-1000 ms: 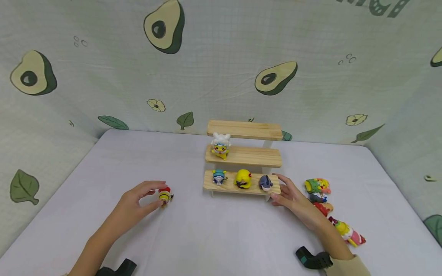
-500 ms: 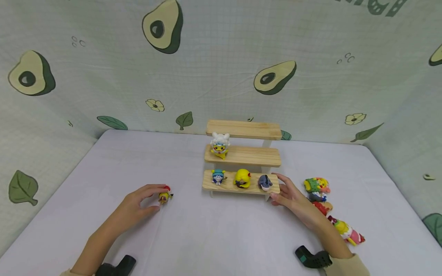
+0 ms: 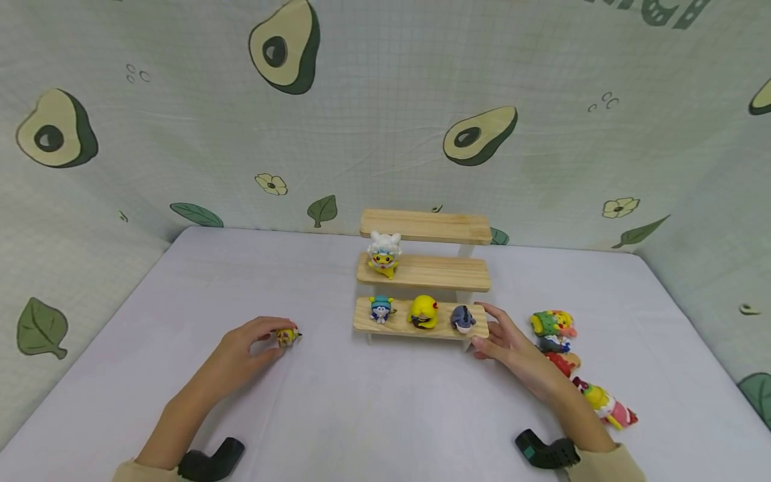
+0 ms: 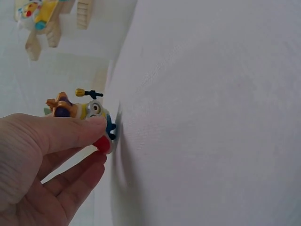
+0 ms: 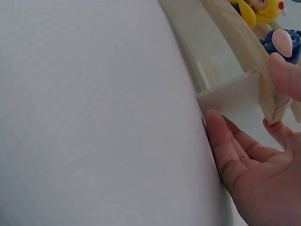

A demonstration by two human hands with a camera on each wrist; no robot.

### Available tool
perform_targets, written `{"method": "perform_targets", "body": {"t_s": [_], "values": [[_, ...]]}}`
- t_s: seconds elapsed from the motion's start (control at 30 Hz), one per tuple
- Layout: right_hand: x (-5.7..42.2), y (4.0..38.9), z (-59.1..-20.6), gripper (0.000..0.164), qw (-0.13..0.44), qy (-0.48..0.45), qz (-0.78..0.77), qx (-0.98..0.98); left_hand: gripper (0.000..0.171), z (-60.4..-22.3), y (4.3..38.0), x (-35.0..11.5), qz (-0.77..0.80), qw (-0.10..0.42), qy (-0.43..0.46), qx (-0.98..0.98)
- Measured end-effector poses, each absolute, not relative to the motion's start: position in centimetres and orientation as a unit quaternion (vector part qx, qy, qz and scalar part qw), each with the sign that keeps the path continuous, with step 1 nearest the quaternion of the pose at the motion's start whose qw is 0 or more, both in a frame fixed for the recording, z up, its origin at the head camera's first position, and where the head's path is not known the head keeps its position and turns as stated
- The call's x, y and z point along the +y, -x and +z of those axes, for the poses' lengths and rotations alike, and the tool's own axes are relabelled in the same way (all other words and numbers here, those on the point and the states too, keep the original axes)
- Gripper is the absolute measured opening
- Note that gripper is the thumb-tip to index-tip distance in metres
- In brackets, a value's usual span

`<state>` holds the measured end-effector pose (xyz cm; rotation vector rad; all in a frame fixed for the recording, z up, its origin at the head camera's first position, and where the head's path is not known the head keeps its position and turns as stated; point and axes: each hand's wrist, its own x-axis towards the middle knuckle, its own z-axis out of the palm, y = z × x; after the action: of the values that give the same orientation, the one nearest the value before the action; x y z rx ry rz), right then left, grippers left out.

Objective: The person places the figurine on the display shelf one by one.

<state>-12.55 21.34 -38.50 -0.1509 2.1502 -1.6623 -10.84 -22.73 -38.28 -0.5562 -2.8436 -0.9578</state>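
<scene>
1. Yellow-and-red figurine [image 4: 95,110] is pinched between the thumb and fingertips of the left hand [image 3: 243,348], parted only by the toy's thickness, at the left part of the bench [image 3: 337,415]. Its red end faces the bench; whether the two touch cannot be told.
2. Right hand [image 3: 502,345] holds the right end of the lowest shelf [image 3: 400,316], its fingers curved and partly spread; one fingertip lies against the white support [image 5: 235,89].
3. Lowest shelf carries, left to right, a blue-capped figure [image 3: 381,309], a yellow-hooded figure [image 3: 423,313] and a blue-grey figure [image 3: 462,319], the last nearest the right hand.
4. Middle shelf [image 3: 446,271] bears a white-hooded figure [image 3: 384,253] at its left end.
5. Beside the right forearm lie a green-and-yellow toy [image 3: 551,323] and a pink-and-yellow toy [image 3: 608,406].
</scene>
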Motion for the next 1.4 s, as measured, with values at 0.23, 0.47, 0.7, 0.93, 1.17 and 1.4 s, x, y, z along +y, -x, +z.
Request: {"method": "perform_targets", "body": {"t_s": [0.23,0.47,0.7,0.93,1.17,1.4], "values": [[21.4,12.6,-38.7,0.068,0.209,0.053,-0.598,0.772,0.040,-38.5,11.6,-22.6,-0.317,0.051,0.166,-0.932],[21.4,12.6,-38.6,0.068,0.208,0.054,-0.598,0.772,0.039,-38.3,12.1,-22.8,-0.326,0.031,0.131,-0.936],[21.3,12.6,-38.6,0.069,0.205,0.055,-0.597,0.774,0.039,-38.3,12.4,-22.8,-0.326,0.024,0.125,-0.937],[21.3,12.6,-38.7,0.069,0.205,0.057,-0.597,0.773,0.037,-38.4,12.7,-22.8,-0.322,0.018,0.107,-0.940],[21.3,12.7,-38.7,0.068,0.205,0.057,-0.597,0.774,0.035,-38.4,12.8,-22.7,-0.321,0.018,0.089,-0.943],[21.3,12.7,-38.7,0.069,0.206,0.056,-0.595,0.775,0.035,-38.5,12.9,-22.8,-0.334,0.025,0.091,-0.938]]}}
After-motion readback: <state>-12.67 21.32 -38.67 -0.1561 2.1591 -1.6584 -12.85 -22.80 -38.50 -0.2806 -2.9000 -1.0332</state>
